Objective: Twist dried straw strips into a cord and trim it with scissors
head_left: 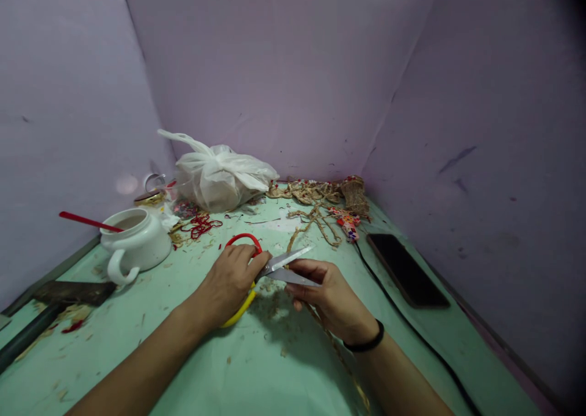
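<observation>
My left hand (pixel 233 279) is closed round a pair of scissors (pixel 287 266) with one red and one yellow handle loop. The blades are spread and point right, toward my right hand (pixel 332 297). Between the fingers of that hand is pinched a braided jute cord (pixel 334 346), which trails down toward the bottom of the view. A short piece of the cord passes up between the blades. Whether the blades touch it I cannot tell. A dark band circles my right wrist.
A white pot (pixel 151 242) with a red stick stands left, near a hammer-like tool (pixel 75 294). Behind lie a tied plastic bag (pixel 224 175), red thread (pixel 200 225) and jute pieces (pixel 315 191). A phone (pixel 407 269) and black cable (pixel 403 318) are right. Walls enclose the table.
</observation>
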`<state>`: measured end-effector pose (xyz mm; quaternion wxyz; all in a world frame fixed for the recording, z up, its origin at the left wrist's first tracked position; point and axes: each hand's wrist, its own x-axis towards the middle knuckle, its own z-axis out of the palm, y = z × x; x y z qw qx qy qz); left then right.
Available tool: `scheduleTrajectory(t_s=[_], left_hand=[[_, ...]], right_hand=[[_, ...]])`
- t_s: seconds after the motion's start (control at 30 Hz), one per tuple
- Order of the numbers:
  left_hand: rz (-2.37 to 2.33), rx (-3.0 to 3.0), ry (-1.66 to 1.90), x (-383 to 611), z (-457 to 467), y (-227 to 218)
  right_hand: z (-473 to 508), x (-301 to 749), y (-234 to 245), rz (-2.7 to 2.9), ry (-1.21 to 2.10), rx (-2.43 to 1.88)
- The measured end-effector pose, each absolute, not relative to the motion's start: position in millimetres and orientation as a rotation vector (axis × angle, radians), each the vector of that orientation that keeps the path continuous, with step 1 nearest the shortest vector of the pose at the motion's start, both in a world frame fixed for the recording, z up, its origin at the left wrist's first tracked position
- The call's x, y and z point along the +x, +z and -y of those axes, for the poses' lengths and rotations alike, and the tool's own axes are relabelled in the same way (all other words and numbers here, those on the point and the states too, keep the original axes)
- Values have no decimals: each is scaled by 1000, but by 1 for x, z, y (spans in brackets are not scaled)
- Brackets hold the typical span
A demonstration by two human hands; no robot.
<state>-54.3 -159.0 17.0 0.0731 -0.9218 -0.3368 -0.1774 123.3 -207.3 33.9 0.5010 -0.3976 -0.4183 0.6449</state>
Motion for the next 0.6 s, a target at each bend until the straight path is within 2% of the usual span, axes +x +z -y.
scheduleTrajectory(t_s=[0.6], left_hand=[[1047,-2983,-589,-61,157,21]], right_hand=[[208,124,35,947,1555,-936]])
